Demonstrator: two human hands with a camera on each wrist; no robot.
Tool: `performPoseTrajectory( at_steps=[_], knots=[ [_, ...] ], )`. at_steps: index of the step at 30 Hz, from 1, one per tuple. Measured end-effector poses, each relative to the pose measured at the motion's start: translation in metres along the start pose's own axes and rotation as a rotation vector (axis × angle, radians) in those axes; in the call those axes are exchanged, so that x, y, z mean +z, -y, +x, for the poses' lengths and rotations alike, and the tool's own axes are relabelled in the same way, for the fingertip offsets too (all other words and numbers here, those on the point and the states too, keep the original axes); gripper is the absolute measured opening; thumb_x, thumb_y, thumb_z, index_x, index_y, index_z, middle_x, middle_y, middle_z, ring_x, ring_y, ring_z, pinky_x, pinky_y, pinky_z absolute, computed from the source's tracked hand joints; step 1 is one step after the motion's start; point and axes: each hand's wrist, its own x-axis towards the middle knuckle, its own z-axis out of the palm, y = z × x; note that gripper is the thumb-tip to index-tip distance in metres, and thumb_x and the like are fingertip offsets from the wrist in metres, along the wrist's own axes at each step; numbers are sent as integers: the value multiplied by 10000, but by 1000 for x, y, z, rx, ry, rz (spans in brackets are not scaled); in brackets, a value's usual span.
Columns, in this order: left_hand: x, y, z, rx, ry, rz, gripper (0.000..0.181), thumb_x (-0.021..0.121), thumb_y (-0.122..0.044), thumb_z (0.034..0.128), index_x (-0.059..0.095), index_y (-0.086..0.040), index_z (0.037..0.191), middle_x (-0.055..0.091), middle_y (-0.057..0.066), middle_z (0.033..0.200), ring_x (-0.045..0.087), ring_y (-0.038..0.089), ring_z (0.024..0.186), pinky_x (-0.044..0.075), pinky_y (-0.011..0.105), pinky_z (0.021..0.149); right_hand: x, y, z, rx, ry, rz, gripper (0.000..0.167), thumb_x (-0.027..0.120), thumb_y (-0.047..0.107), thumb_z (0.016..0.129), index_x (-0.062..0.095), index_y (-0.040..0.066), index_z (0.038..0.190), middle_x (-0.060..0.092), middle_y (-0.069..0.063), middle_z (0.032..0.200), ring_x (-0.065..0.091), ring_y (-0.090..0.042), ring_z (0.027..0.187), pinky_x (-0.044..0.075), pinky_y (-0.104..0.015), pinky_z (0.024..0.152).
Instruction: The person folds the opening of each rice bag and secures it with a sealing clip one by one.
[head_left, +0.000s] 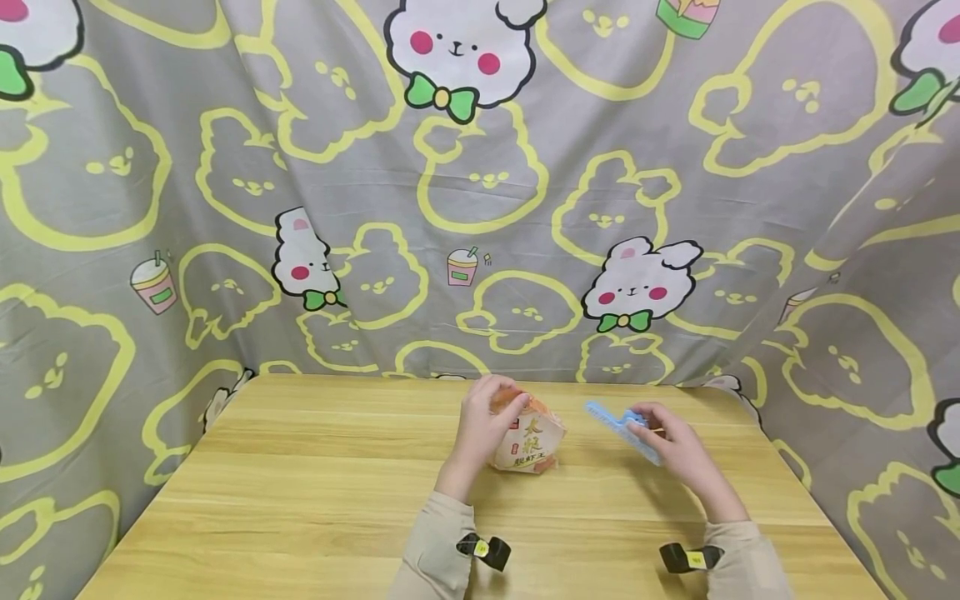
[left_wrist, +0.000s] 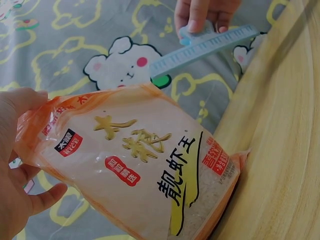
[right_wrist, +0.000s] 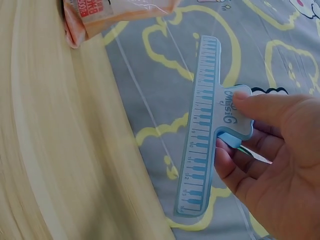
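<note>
A bag of rice (head_left: 531, 446) with an orange top and gold and black lettering stands on the wooden table, its grains showing through a see-through lower corner (left_wrist: 200, 200). My left hand (head_left: 478, 421) holds the bag by its orange top edge, the fingers partly hidden behind it. To the right, my right hand (head_left: 675, 442) pinches a light blue sheet-music clip (right_wrist: 200, 130) by its handle, thumb on the printed face. The clip's long bar, patterned with piano keys and numbers, is held up apart from the bag. Whether its jaws are parted cannot be seen.
The wooden table (head_left: 300, 483) ends at a grey curtain (head_left: 510, 250) with rabbit and yellow outline drawings, which hangs behind it and along both sides. Black wrist cameras (head_left: 486, 550) sit on both beige sleeves (head_left: 746, 558).
</note>
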Motion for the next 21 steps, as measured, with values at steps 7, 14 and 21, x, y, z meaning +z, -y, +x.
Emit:
performPoseTrajectory(
  at_steps=[7, 14, 21],
  knots=[
    [0, 0, 0, -1, 1, 3, 119, 711, -239, 893, 663, -136, 928, 677, 13, 966, 583, 190, 1044, 474, 395, 940, 6, 2, 1, -15, 7, 5, 328, 576, 206, 986, 590, 18, 1254, 682, -138, 1082, 576, -7, 888, 511, -218, 763],
    [0, 1, 0, 0, -2, -3, 118, 720, -233, 886, 665, -134, 921, 674, 19, 960, 582, 185, 1028, 468, 385, 932, 9, 6, 1, 8, -4, 17, 320, 615, 210, 962, 608, 27, 1225, 689, -130, 1042, 590, -32, 863, 511, -216, 743],
    [0, 1, 0, -1, -2, -1, 118, 718, -234, 887, 662, -136, 921, 670, 17, 958, 585, 180, 1022, 480, 366, 923, 11, 9, 0, 22, -15, 9, 314, 663, 203, 929, 629, 31, 1190, 692, -114, 982, 598, -70, 815, 499, -210, 694]
  ],
)
